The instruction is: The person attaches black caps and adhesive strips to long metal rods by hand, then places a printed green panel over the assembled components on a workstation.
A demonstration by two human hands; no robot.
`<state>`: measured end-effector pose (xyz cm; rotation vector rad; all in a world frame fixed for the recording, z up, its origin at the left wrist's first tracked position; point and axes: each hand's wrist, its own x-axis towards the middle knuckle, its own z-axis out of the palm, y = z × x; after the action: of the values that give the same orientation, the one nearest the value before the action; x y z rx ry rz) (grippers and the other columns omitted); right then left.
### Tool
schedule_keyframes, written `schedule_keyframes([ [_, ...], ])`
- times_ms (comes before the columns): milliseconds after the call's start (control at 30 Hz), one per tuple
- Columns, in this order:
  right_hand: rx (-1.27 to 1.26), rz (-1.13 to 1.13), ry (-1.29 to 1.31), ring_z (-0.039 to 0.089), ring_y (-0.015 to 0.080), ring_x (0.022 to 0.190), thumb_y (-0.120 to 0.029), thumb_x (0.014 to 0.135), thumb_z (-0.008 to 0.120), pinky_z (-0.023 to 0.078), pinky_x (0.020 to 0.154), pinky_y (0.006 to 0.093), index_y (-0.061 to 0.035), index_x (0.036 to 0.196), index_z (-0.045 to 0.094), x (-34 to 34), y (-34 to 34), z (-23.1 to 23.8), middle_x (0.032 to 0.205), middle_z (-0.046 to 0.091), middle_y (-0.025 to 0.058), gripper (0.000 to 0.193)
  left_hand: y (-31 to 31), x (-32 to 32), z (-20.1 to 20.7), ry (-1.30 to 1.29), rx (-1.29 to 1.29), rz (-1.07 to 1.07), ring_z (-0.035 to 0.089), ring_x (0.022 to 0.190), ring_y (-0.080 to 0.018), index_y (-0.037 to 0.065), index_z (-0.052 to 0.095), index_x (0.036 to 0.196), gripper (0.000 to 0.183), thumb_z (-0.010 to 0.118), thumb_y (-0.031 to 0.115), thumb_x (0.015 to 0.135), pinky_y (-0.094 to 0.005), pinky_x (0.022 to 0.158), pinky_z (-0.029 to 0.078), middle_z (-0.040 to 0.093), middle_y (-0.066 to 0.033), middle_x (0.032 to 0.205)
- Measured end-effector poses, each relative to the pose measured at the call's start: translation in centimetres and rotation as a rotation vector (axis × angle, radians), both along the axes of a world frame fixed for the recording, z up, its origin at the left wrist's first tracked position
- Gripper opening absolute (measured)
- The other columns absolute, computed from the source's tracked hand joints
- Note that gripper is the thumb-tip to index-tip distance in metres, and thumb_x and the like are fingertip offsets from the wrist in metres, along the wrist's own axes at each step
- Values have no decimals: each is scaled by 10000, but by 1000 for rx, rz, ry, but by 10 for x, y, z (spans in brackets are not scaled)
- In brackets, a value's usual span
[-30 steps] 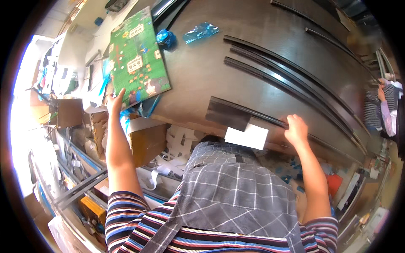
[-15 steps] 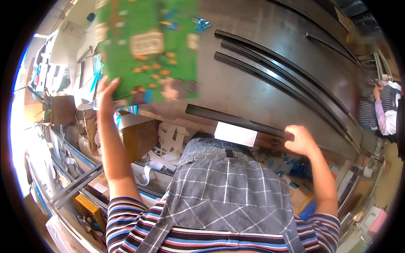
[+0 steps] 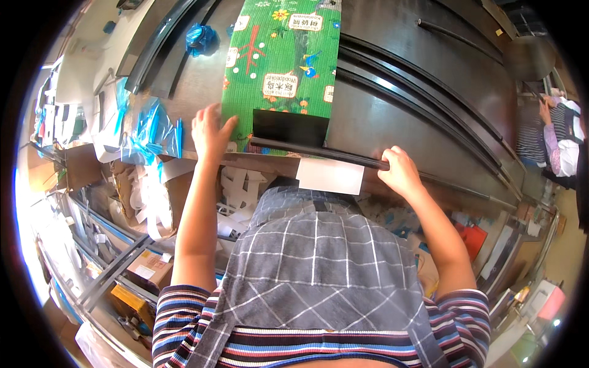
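Note:
A green printed mat (image 3: 257, 92) with cartoon pictures lies on the dark table, its near end close to the table edge. Just left of it, my left hand (image 3: 210, 134) is raised with fingers apart, holding nothing. My right hand (image 3: 400, 172) is closed round the right end of a thin black strip (image 3: 356, 158). This strip runs along the table's near edge, its left part over the mat's near end. A black rectangular flat piece (image 3: 289, 126) shows on the mat just behind the strip. White paper (image 3: 330, 176) sits below the strip; whether it is attached, I cannot tell.
Several long black strips (image 3: 423, 101) lie on the table to the right, others (image 3: 161, 46) at the far left. Crumpled blue film (image 3: 201, 40) lies beyond the mat. Blue plastic wrap (image 3: 150, 132) hangs at the left edge. Another person (image 3: 561, 135) stands far right.
The green mat, held up and blurred by my left hand before, now lies on the table, and that hand has let go. The black strip shifted slightly left and up, still in my right hand.

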<state>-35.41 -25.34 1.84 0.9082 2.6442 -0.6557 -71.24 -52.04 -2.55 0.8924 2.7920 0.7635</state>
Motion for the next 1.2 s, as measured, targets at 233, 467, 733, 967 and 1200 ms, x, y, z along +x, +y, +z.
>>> schedule_keyframes([
  [233,208,-189,105,446,382,1244,-336,771,722,328,1056,508,0,1302,468,4,-35,2,1279,510,209,677,13,73,20,372,270,-183,450,1251,-359,43,548,1239,470,690,202,820,-505,1057,304,561,-134,1231],
  [467,453,-274,4,134,375,1467,-570,898,507,87,1160,572,68,1475,231,-6,-31,-27,1555,196,259,903,88,95,18,154,-294,-350,115,1482,-325,81,240,1519,763,542,422,907,-550,1172,71,164,-161,1594],
  [733,515,-396,175,103,385,1470,-552,928,461,91,1159,579,23,1486,250,-64,49,-33,1558,169,268,828,174,37,10,381,-97,-333,161,1468,-330,87,258,1513,691,426,473,965,-538,1173,81,227,-163,1571],
  [967,625,-315,204,147,385,1463,-585,939,413,97,1158,584,-9,1483,291,-71,47,-42,1548,224,253,801,163,33,12,438,-126,-280,212,1459,-278,120,317,1494,649,478,445,956,-498,1182,108,304,-110,1550],
  [1200,604,-352,195,208,381,1448,-549,917,473,136,1136,604,-63,1468,358,-30,0,-39,1536,286,221,743,106,40,-1,317,-128,-224,152,1462,-369,137,398,1454,576,427,453,973,-566,1164,51,273,-183,1545],
])
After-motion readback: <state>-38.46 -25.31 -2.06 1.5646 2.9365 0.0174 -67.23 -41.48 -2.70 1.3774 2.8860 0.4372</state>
